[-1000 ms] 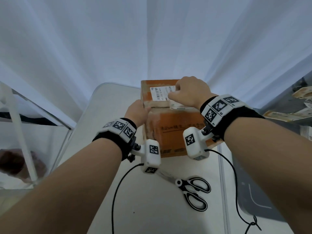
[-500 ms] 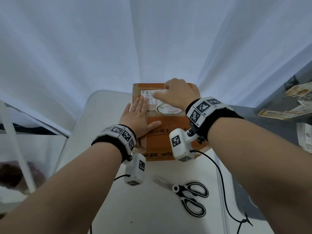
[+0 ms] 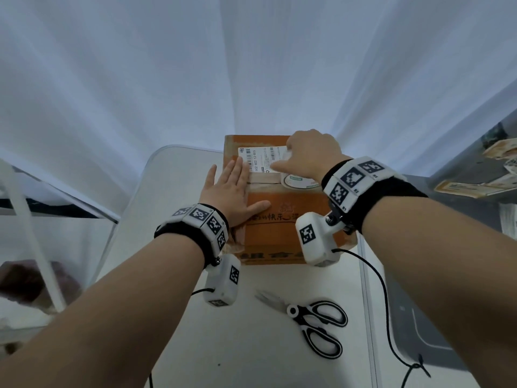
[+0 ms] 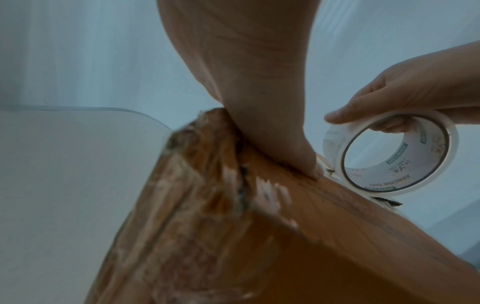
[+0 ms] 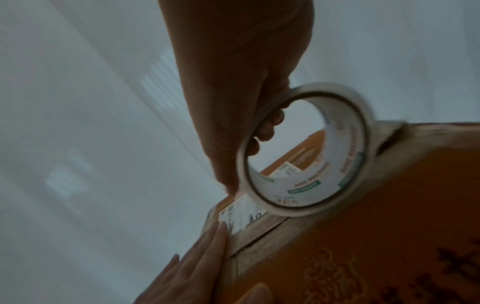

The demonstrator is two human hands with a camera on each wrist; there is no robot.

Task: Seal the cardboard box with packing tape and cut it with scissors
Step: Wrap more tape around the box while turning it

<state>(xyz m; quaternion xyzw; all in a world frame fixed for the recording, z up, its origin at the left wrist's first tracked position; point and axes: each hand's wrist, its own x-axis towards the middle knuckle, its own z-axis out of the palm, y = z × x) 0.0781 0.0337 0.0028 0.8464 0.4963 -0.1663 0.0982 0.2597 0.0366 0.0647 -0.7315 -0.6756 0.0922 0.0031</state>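
Note:
An orange cardboard box (image 3: 279, 228) with a white shipping label (image 3: 258, 158) stands at the far end of the white table (image 3: 173, 191). My left hand (image 3: 232, 189) lies flat, fingers straight, on the box's left top edge. My right hand (image 3: 305, 158) grips a roll of clear packing tape (image 3: 299, 182) standing on edge over the top seam. The left wrist view shows the tape roll (image 4: 389, 152) with fingers curled through its core. In the right wrist view the roll (image 5: 303, 150) rests on the box top beside the seam. Black-and-white scissors (image 3: 313, 323) lie closed on the table in front of the box.
A white curtain (image 3: 251, 65) hangs close behind the table. The table's right edge (image 3: 363, 289) runs beside a grey surface with papers (image 3: 475, 186) at far right. A glass-sided frame (image 3: 42, 219) stands at left. Black wrist-camera cables (image 3: 386, 303) trail over the table.
The left hand came up from the box's side and now lies flat on top. The right hand has shifted the tape roll slightly right along the seam.

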